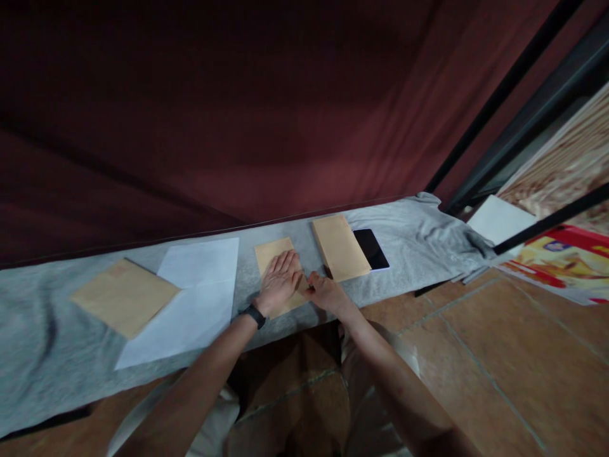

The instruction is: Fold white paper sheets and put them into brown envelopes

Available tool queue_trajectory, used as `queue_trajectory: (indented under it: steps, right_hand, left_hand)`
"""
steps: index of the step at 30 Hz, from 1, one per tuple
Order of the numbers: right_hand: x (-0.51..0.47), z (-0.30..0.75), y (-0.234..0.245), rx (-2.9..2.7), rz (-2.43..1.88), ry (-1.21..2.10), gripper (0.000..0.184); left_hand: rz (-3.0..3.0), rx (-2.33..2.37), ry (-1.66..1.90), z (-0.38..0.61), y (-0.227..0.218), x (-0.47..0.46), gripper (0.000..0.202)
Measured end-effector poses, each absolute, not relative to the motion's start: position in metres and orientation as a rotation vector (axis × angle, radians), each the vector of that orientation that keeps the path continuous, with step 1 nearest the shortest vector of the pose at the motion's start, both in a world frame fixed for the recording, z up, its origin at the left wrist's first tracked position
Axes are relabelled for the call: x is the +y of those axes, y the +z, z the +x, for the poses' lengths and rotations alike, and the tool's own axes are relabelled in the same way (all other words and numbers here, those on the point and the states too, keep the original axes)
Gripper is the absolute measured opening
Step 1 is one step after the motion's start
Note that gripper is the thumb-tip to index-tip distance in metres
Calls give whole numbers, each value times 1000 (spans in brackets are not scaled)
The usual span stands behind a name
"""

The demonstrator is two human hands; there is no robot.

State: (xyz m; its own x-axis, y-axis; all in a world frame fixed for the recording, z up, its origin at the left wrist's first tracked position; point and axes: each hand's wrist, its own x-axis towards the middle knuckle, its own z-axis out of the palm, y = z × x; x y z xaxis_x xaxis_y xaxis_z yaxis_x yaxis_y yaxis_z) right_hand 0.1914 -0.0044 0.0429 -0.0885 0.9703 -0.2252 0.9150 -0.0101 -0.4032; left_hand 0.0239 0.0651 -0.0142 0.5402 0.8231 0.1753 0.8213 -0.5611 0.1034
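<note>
A tan paper envelope [272,252] lies in front of me on the grey cloth. My left hand [281,279], with a dark band at the wrist, rests flat on it with the fingers stretched out. At the envelope's right edge, my right hand [324,292] is closed, its fingertips pinching that edge close to my left hand. What exactly lies between the right fingertips is partly hidden. Just right of my hands is a thicker stack of tan envelopes [340,249], and a dark-screened phone [372,249] sits beside it.
To the left, another tan envelope pile [126,297] overlaps white paper sheets [200,311]. Grey cloth [419,241] covers the narrow bench. A dark red curtain [247,127] hangs behind it. Black metal bars [504,95] and a colourful box [566,263] stand at the right above the tiled floor [476,355].
</note>
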Motion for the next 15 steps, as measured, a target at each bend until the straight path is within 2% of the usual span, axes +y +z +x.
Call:
queue_trajectory:
  steps: [9, 15]
  right_hand:
    - [-4, 195, 45, -2124, -1955, 737, 27]
    - [-3, 196, 37, -2144, -1975, 630, 25]
  left_hand:
    - [2788, 1331, 286, 18, -11, 36, 59]
    - [2779, 1265, 276, 13, -9, 17, 61]
